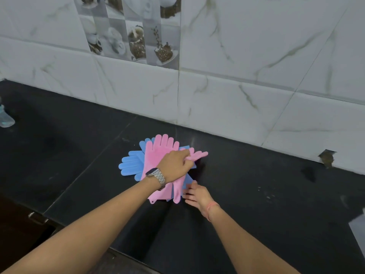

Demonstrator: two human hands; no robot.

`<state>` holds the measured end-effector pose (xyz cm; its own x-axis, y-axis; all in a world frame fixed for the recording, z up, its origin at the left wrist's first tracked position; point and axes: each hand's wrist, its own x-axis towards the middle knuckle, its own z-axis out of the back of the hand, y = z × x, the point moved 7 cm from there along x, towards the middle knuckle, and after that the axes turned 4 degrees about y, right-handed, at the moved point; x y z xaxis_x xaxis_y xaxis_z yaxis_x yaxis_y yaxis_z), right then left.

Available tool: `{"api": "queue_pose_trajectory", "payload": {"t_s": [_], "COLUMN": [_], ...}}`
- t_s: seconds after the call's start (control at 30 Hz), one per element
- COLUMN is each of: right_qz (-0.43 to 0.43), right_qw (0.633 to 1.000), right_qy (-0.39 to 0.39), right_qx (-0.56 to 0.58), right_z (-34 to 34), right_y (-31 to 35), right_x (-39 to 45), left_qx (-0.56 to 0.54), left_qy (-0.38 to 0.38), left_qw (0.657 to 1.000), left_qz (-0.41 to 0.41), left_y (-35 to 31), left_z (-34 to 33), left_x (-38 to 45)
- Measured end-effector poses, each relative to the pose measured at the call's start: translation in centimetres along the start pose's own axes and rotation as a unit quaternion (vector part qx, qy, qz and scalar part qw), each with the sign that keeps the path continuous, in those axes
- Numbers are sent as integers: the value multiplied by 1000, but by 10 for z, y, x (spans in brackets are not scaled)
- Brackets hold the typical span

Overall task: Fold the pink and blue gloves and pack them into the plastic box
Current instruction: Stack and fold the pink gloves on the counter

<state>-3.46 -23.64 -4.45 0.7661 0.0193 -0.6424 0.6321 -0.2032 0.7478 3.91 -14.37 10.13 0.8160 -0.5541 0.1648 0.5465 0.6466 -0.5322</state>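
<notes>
Here the left hand (175, 164), a metal watch (157, 177) on its wrist, is closing its fingers around the upper pink glove (195, 156), gripping it near the base of the glove's fingers; those fingers are pointing right, toward the bare counter. That glove's cuff end is running down and toward the person, so its long axis is lying diagonally from lower left to upper right. The right hand (196, 194) is resting loosely open, fingers spread, its fingertips touching the cuff ends of the pile just beside the lower edge of the pink glove. A second pink glove (158, 153) is lying flat beneath, its fingers pointing away toward the tiled wall (237, 76). Blue gloves (131, 165) are lying under the pink ones, one with fingers pointing left. The whole pile is sitting on the black countertop (256, 194), near the wall.
</notes>
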Motion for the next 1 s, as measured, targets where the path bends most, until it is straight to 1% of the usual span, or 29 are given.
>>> {"api": "queue_pose_trajectory", "payload": {"t_s": [0.03, 0.07, 0.1, 0.13, 0.17, 0.23, 0.27, 0.33, 0.37, 0.47, 0.5, 0.6, 0.67, 0.73, 0.8, 0.87, 0.93, 1.0], "right_qz": [-15, -26, -27, -5, 32, 92, 105, 126, 137, 147, 155, 207, 234, 248, 232, 198, 156, 107], "right_qw": [996, 983, 963, 945, 939, 951, 959, 958, 949, 907, 897, 897, 897, 913, 941, 954, 959, 962], "right_qy": [15, 47, 89, 123, 135, 112, 78, 17, 9, 49, 34, -84, -120, -150, -187, -213, -233, -246], "right_qx": [90, 177, 252, 303, 316, 272, 251, 258, 283, 392, 413, 380, 356, 286, 162, 70, 43, 44], "right_z": [5, 8, 8, 10, 15, 31, 42, 72, 86, 121, 137, 198, 230, 257, 273, 285, 296, 304], "right_y": [-6, -10, -10, -7, -1, 3, -2, -11, -13, -11, -11, -11, 1, 23, 47, 56, 47, 26], "right_x": [-1, -5, -11, -19, -28, -42, -47, -58, -65, -85, -90, -110, -122, -129, -130, -120, -103, -90], "left_qx": [-25, -60, -97, -129, -156, -203, -221, -249, -260, -300, -313, -371, -414, -469, -518, -542, -530, -494], "left_qy": [-2, 2, 15, 32, 49, 77, 87, 98, 101, 110, 115, 135, 136, 128, 120, 119, 126, 140], "left_qw": [1000, 998, 995, 991, 986, 976, 971, 963, 960, 947, 942, 919, 898, 864, 823, 789, 778, 781], "left_qz": [-5, -4, -3, -8, -14, -20, -22, -28, -34, -41, -31, 13, 62, 130, 201, 263, 313, 357], "left_y": [-15, -28, -40, -52, -64, -86, -96, -115, -123, -141, -145, -152, -155, -155, -154, -152, -147, -137], "left_z": [-1, -4, -10, -16, -23, -38, -45, -59, -65, -85, -93, -121, -139, -159, -181, -202, -221, -236], "left_x": [0, -1, -3, -4, -7, -15, -20, -30, -35, -46, -49, -57, -61, -65, -71, -78, -85, -93]}}
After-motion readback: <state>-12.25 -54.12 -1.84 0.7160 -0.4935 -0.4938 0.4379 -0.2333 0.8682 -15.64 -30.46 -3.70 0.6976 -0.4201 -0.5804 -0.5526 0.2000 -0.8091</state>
